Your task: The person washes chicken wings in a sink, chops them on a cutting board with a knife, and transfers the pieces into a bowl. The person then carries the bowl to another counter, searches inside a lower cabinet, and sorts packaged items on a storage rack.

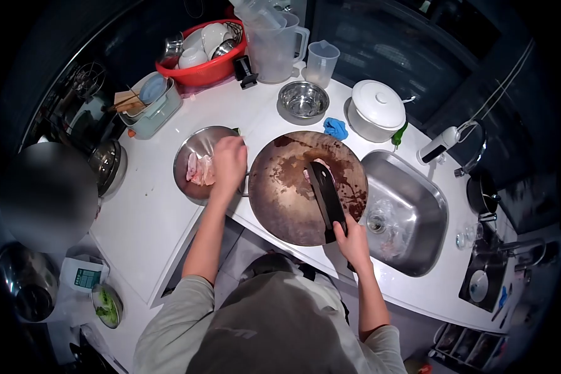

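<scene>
A round wooden chopping board, stained dark with wet patches, lies on the counter in front of me. My right hand is closed around the handle of a dark cleaver, whose blade rests over the board. A small piece of raw meat shows beside the blade's far end. To the left, my left hand hovers over the right side of a steel bowl; its fingers are blurred. Pale pink pieces of raw meat lie in that bowl.
A steel sink is right of the board. Behind stand an empty metal bowl, a blue cloth, a white lidded pot and plastic jugs. A red basin of dishes stands back left, near a pale container.
</scene>
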`<action>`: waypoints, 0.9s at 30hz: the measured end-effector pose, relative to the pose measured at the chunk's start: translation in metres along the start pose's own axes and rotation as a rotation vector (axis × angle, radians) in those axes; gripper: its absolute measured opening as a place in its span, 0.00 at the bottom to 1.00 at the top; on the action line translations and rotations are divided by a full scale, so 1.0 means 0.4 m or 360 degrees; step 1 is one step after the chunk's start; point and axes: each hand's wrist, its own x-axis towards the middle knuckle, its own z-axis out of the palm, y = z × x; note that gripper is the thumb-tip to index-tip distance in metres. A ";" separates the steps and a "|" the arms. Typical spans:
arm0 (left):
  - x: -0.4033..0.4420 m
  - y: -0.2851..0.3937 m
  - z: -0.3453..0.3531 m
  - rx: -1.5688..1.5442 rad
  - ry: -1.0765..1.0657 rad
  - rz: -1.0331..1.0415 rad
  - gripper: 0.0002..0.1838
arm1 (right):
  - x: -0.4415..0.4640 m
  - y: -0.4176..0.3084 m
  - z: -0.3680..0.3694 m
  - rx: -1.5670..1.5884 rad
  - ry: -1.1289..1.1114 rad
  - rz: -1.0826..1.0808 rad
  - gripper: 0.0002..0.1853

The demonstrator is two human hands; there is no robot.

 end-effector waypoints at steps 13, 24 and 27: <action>0.014 0.214 0.320 -0.0211 -0.1546 0.0886 0.21 | -0.053 0.107 -0.083 0.0127 0.0445 0.0085 0.11; -0.143 0.238 0.287 -0.0397 -0.0684 -0.0014 0.14 | 0.019 -0.004 -0.011 0.0141 0.0528 0.0034 0.12; -0.182 0.243 0.281 -0.0510 -0.0575 -0.0140 0.22 | 0.049 -0.037 0.029 -0.0001 0.0387 0.0027 0.12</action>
